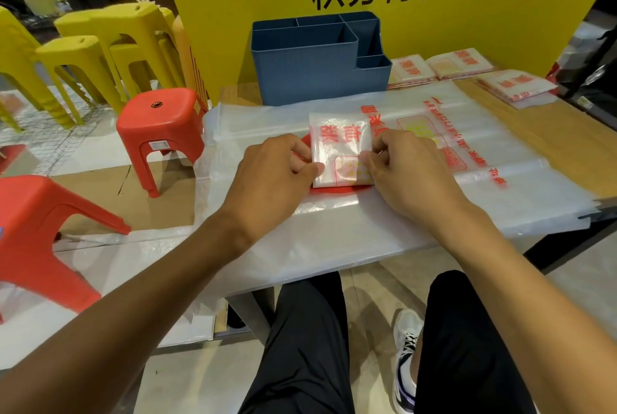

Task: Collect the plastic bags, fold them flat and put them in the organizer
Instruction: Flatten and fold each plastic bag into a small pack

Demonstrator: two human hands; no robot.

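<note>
Black-trousered knees [310,340] and one grey sneaker [405,357] sit at the bottom of the view, below the table edge. Both forearms reach forward over the table [561,133]. Left hand [273,176]: fingers curled, thumb and fingertips pinching the left edge of the folded bag [339,146]. Right hand [407,170]: fingers curled likewise, pinching the bag's right edge near its lower corner. Folded bag is a small, roughly square packet with red print, lying on flat unfolded bags [467,146] spread across the tabletop; a red printed patch shows under its lower edge. Blue organizer [310,70] stands upright at the far side of the table, just beyond the spread bags, well apart from both hands. Three folded packets [457,65] lie to its right. Red stool [160,133] and yellow stools [100,56] stand at left.
</note>
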